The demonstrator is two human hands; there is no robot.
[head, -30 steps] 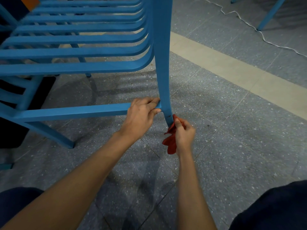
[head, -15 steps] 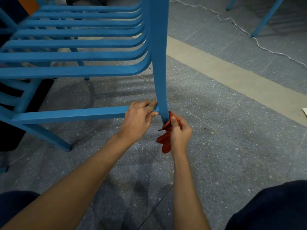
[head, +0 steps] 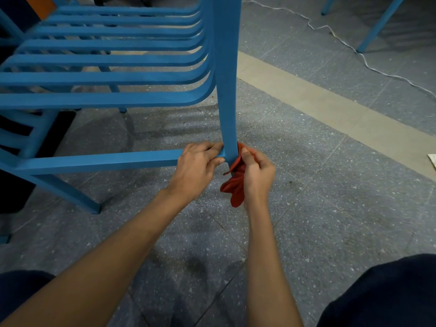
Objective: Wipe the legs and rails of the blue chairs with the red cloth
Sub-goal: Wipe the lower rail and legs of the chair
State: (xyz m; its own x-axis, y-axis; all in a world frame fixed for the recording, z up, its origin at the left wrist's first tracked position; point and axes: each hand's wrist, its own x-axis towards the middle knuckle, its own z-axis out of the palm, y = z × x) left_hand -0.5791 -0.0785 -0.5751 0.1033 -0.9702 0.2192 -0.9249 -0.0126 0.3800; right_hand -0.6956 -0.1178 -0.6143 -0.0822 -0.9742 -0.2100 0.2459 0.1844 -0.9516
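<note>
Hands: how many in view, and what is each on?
2. The left hand grips the rail at its joint with the leg; the right hand holds the red cloth against that leg, just below the joint.

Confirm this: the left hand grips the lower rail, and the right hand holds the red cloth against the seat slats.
Wrong place. The head view shows the right hand holding the red cloth against the chair leg; the left hand does grip the lower rail.
</note>
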